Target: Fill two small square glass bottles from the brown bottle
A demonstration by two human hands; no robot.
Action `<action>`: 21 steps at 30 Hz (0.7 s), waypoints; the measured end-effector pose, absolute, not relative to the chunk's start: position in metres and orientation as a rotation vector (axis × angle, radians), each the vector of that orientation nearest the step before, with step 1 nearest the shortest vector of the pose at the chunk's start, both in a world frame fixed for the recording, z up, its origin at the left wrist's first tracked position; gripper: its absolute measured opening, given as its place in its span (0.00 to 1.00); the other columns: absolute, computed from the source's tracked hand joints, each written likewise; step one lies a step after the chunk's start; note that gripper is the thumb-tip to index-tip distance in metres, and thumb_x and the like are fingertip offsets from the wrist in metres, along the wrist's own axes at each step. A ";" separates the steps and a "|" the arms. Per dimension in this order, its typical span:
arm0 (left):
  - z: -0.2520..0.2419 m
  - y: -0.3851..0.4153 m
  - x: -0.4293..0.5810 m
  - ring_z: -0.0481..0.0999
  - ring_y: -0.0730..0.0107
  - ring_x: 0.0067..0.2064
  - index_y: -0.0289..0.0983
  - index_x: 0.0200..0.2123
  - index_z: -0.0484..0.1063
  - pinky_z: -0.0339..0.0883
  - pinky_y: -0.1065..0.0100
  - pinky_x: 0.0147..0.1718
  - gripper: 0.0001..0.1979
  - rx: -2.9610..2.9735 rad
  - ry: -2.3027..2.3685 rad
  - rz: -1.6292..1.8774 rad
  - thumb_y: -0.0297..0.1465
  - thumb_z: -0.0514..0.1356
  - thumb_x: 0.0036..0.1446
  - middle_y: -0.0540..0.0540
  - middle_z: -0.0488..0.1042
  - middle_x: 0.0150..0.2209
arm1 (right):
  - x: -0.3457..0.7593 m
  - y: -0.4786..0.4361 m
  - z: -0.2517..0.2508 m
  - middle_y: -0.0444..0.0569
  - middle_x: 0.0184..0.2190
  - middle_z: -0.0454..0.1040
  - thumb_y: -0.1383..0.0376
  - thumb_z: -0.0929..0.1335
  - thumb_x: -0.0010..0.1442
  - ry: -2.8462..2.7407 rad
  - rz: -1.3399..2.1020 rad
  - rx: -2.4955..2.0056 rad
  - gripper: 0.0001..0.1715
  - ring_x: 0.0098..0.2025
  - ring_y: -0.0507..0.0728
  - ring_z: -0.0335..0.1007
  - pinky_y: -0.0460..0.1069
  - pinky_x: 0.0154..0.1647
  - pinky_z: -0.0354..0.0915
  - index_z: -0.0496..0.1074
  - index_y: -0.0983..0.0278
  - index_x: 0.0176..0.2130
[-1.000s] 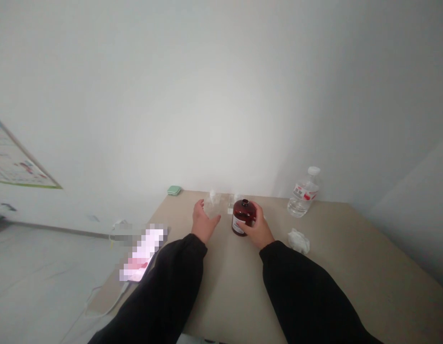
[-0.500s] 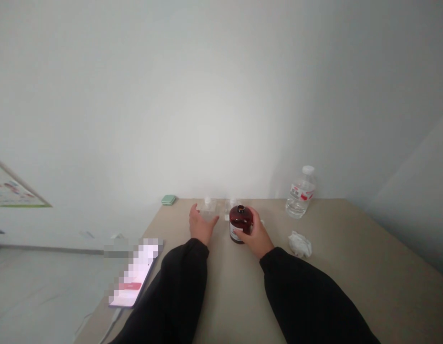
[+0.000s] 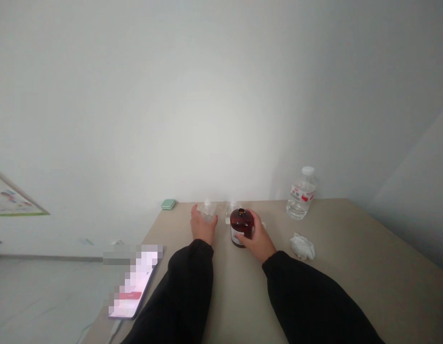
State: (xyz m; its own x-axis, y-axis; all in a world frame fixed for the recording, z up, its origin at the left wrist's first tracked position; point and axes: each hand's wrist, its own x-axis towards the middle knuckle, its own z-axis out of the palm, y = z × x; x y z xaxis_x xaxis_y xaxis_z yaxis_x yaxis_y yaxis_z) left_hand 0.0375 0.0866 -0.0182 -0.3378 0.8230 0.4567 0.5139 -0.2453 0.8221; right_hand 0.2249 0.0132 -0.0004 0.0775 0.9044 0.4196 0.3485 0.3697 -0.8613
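Right hand (image 3: pixel 256 232): curled around the brown bottle, thumb across the front low down, fingers round the far right side; it has hold of the bottle.
Brown bottle (image 3: pixel 241 227): dark amber glass, upright on the table, its mouth uncapped, at 12 o'clock from the person, just left of the right hand.
Brown bottle's label (image 3: pixel 236 237): white with dark print, partly covered by the thumb; the words cannot be read.
Left hand (image 3: pixel 203 225): half open, fingers cupped, at the base of the clear bottle; whether it has hold cannot be told.
Clear bottle (image 3: pixel 208 209): small, with a white cap, upright, at 11 o'clock, partly hidden by the left hand.
Small vial (image 3: pixel 231 212): clear, upright, between the clear bottle and the brown bottle, just behind the brown bottle.
Water bottle (image 3: pixel 302 195): clear plastic, white cap, at 1 o'clock near the far table edge; its label (image 3: pixel 303 195) shows white and red, with print too small to read.
Tissue (image 3: pixel 302 247): crumpled, white, at 2 o'clock.
Green case (image 3: pixel 168 204): small, rounded, at the far left corner of the table (image 3: pixel 350 267).
Phone (image 3: pixel 133 282): lit, at 10 o'clock on the table edge; its screen is pixelated, with a red bar.
Poster (image 3: pixel 11 199): colourful, on the wall at 10 o'clock; its print is unreadable.
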 end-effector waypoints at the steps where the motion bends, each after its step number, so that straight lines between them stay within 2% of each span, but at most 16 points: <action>1: -0.017 0.085 0.037 0.69 0.51 0.53 0.40 0.60 0.50 0.62 0.47 0.54 0.41 1.608 1.724 1.637 0.34 0.68 0.46 0.38 0.66 0.50 | 0.225 0.013 -0.001 0.57 0.57 0.68 0.62 0.74 0.47 -1.501 0.615 -1.190 0.48 0.56 0.63 0.67 0.60 0.61 0.59 0.54 0.62 0.62; 5: -0.013 0.067 0.029 0.72 0.58 0.49 0.38 0.60 0.49 0.67 0.54 0.51 0.41 1.599 1.652 1.705 0.34 0.67 0.46 0.40 0.66 0.49 | 0.226 0.014 -0.005 0.57 0.57 0.68 0.60 0.74 0.47 -1.512 0.587 -1.205 0.50 0.57 0.63 0.67 0.61 0.61 0.59 0.52 0.61 0.64; 8: -0.013 0.047 0.016 0.72 0.57 0.50 0.36 0.60 0.50 0.68 0.55 0.51 0.41 1.598 1.398 1.713 0.33 0.66 0.45 0.38 0.66 0.50 | 0.227 0.015 -0.008 0.56 0.57 0.68 0.59 0.74 0.48 -1.530 0.539 -1.214 0.51 0.57 0.63 0.67 0.61 0.60 0.59 0.51 0.60 0.65; 11: -0.018 0.024 0.000 0.70 0.55 0.54 0.36 0.55 0.57 0.68 0.56 0.52 0.33 1.650 1.138 1.530 0.33 0.64 0.46 0.36 0.64 0.54 | 0.227 0.016 -0.009 0.56 0.57 0.68 0.58 0.73 0.49 -1.552 0.522 -1.233 0.52 0.57 0.63 0.68 0.61 0.60 0.60 0.49 0.60 0.66; 16: -0.023 -0.013 -0.010 0.68 0.53 0.57 0.35 0.56 0.57 0.61 0.55 0.59 0.35 1.718 0.916 1.278 0.31 0.64 0.43 0.36 0.65 0.55 | 0.227 0.015 -0.007 0.57 0.59 0.66 0.57 0.73 0.49 -1.568 0.519 -1.282 0.53 0.58 0.64 0.67 0.60 0.60 0.60 0.48 0.60 0.66; 21: -0.018 -0.031 0.003 0.69 0.54 0.54 0.35 0.55 0.59 0.60 0.56 0.58 0.36 1.821 0.814 1.034 0.27 0.66 0.40 0.39 0.68 0.51 | 0.226 0.015 -0.007 0.57 0.59 0.66 0.55 0.73 0.49 -1.597 0.490 -1.308 0.55 0.58 0.64 0.66 0.61 0.59 0.60 0.46 0.60 0.67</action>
State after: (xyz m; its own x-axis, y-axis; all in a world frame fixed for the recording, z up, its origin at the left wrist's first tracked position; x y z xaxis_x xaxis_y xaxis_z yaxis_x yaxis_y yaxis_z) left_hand 0.0030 -0.0307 -0.0184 0.4422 0.8365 0.3237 0.1188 -0.4124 0.9032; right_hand 0.2263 0.0148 -0.0068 0.0552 0.9037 0.4246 0.5102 0.3400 -0.7900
